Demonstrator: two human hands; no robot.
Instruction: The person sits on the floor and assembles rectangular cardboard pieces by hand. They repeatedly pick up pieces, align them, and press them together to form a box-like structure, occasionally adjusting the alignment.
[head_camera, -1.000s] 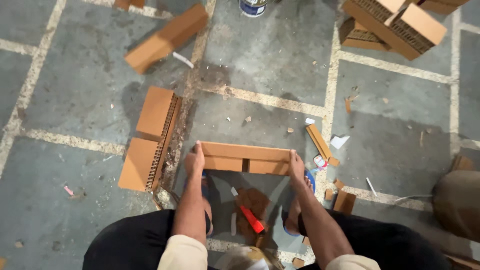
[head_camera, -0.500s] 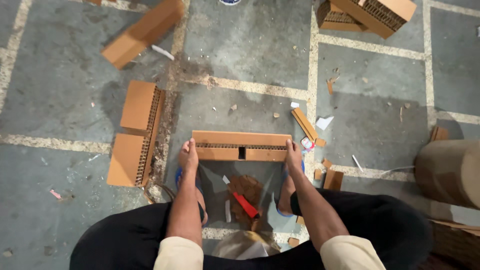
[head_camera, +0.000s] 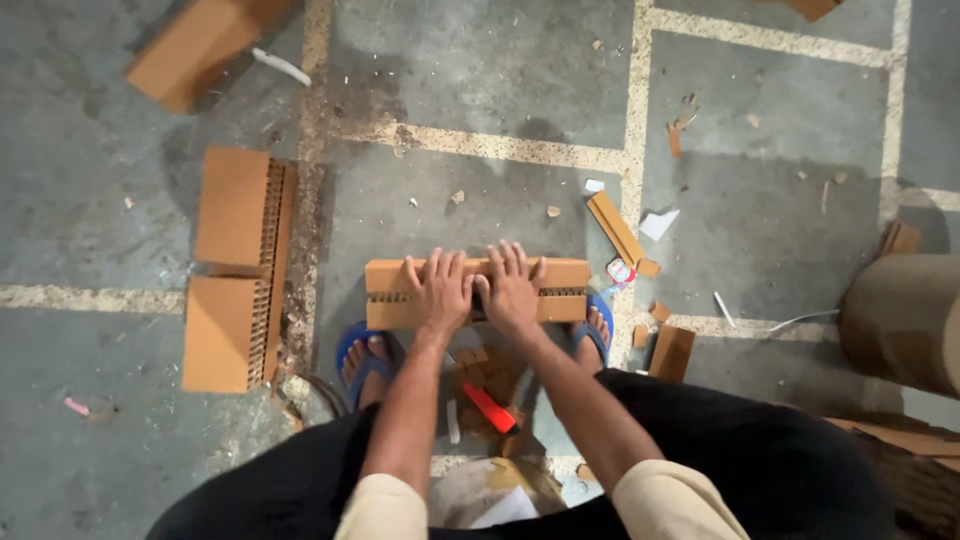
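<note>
A cardboard block (head_camera: 475, 293) is being pressed flat on the floor (head_camera: 480, 120) between the feet, the left hand (head_camera: 442, 293) and right hand (head_camera: 511, 290) being laid on it with fingers spread, apparently to steady it.

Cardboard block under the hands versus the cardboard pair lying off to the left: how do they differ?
The cardboard block lies crosswise before the feet, with the left hand and right hand flat on it. The cardboard pair lies lengthwise, untouched, and looks wider. Both are brown with honeycomb edges.
</note>
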